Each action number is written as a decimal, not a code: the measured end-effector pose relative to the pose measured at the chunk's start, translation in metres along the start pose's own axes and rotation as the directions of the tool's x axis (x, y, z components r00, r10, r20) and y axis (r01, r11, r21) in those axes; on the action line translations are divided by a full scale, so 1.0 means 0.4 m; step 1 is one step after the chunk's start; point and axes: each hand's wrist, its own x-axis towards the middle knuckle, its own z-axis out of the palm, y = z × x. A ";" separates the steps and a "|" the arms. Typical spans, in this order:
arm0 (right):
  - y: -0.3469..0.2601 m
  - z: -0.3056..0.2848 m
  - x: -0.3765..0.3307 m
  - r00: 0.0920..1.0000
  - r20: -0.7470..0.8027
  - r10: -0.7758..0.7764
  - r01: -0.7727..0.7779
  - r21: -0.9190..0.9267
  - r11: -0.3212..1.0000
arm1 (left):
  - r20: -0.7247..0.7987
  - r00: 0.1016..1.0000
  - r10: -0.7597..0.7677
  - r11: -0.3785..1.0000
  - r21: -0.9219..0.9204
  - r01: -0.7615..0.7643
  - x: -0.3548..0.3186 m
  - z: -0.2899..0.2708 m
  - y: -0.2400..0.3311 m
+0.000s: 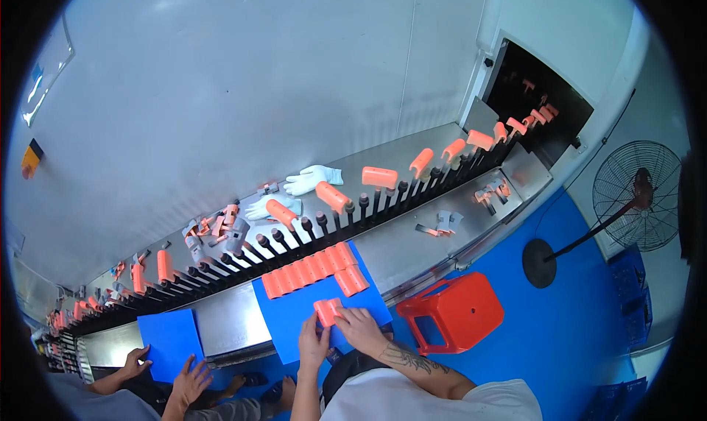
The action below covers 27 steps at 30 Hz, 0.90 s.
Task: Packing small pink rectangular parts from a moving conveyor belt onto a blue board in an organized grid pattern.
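My left hand (314, 338) and my right hand (359, 328) both grip an orange curved plastic shell (325, 311), fingers closed on it from either side. The shell is held over the near part of a blue sheet (291, 331) that lies across the metal ledge. Beyond my hands on that sheet, several similar orange shells (303, 271) lie side by side in a slanting row. Another orange shell (352, 280) rests just in front of the row's right end. The underside of the held shell is hidden by my fingers.
A line of black upright holders (322, 221), some carrying orange shells, runs to a dark opening (541, 90). White gloves (313, 179) lie behind it. At left, a co-worker's hands (191, 380) are near another blue sheet (171, 340). A red stool (464, 314) and floor fan (637, 193) stand right.
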 end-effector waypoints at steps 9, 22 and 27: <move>0.098 -0.018 0.097 0.997 -0.073 0.001 -0.006 -0.074 0.997 | -0.033 0.994 0.109 0.990 0.094 -0.105 0.101 0.035 0.035; 0.256 -0.405 0.237 0.750 -0.392 0.533 -0.240 0.590 0.771 | -0.181 0.954 0.241 0.968 0.118 -0.222 0.178 -0.016 0.295; 0.288 -0.564 0.429 0.832 -0.547 0.094 -0.137 -0.039 0.990 | -0.107 0.726 0.679 0.674 0.484 -0.559 0.430 -0.096 0.567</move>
